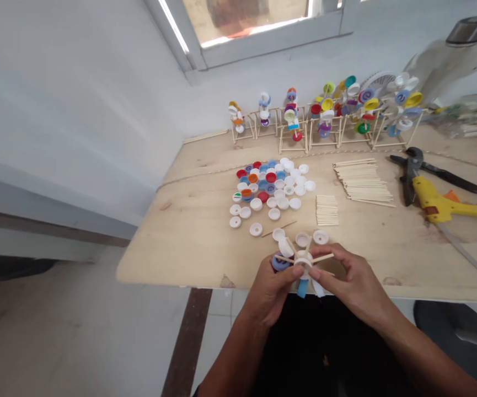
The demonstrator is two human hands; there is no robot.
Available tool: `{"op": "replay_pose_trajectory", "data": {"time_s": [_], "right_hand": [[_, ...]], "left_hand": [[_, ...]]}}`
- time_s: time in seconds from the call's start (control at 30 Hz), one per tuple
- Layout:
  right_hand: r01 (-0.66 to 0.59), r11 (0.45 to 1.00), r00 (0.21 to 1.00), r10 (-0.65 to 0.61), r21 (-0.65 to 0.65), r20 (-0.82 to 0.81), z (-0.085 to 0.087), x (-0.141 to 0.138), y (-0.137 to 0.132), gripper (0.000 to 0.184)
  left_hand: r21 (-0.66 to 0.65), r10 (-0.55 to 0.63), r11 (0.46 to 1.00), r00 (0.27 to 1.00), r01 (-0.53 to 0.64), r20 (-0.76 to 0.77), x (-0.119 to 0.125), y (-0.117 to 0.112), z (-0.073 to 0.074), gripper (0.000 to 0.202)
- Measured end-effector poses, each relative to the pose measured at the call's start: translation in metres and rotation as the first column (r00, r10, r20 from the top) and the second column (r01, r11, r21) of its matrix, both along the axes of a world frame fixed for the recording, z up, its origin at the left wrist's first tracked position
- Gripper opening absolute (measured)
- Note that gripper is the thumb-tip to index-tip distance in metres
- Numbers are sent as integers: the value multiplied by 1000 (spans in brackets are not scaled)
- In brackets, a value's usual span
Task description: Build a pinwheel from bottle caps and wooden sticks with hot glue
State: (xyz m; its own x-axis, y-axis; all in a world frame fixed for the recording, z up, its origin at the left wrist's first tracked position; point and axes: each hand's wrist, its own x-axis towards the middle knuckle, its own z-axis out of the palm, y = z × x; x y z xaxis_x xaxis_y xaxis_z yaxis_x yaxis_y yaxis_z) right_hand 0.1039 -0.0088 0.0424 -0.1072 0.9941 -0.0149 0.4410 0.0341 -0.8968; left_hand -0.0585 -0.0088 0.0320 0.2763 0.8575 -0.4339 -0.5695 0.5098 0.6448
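Nearest me, the person's left hand (272, 288) and right hand (354, 282) meet over the front edge of the wooden table (172, 242). Between them is a small wheel (303, 257) of thin sticks set around a white hub, with caps at the ends of some spokes. Both hands pinch it, the left thumb and the right thumb pressing close together at the hub; the fingers behind are partly hidden.

Just beyond the hands sit a few white caps (320, 237), and a loose stick (279, 229) lies near them. Farther in spreads a cluster of coloured caps (271, 177), with short sticks (327, 210) and long sticks (364, 182) laid out to its right. Off to the right, a yellow glue gun (437, 203) lies beside black pliers (411, 173). Along the wall stand stick frames (280, 144) bearing more cap wheels (291, 114), beneath a window (271, 44).
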Motion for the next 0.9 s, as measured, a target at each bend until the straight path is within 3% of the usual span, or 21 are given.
{"op": "replay_pose_trajectory", "data": {"time_s": [0.2, 0.37, 0.5, 0.6, 0.67, 0.77, 0.83, 0.9], "right_hand": [[102, 958, 966, -160, 267, 205, -19, 36, 7, 26], [-52, 895, 845, -198, 444, 498, -35, 42, 17, 23], [-83, 866, 805, -233, 493, 545, -31, 47, 20, 22], [-21, 826, 775, -342, 563, 531, -24, 81, 20, 22], [20, 772, 678, -477, 635, 559, -19, 115, 18, 22], [50, 727, 418, -638, 685, 647, -13, 169, 17, 26], [38, 743, 258, -654, 669, 711, -11, 197, 21, 34], [-25, 791, 218, -592, 611, 776, -12, 218, 28, 37]], "left_hand": [[-23, 182, 983, 980, -184, -80, -7, 5, -6, 30], [-25, 257, 966, 965, -258, -56, -9, 9, -10, 29], [-42, 247, 967, 968, -250, -52, -8, 8, -8, 28], [-48, 248, 967, 967, -251, -54, -7, 7, -7, 26], [-49, 254, 966, 966, -256, -42, -7, 8, -7, 25], [-46, 252, 966, 967, -253, -22, -7, 8, -6, 25], [-43, 254, 966, 967, -254, -16, -7, 8, -6, 26], [-43, 254, 966, 967, -254, -15, -6, 8, -6, 26]]}}
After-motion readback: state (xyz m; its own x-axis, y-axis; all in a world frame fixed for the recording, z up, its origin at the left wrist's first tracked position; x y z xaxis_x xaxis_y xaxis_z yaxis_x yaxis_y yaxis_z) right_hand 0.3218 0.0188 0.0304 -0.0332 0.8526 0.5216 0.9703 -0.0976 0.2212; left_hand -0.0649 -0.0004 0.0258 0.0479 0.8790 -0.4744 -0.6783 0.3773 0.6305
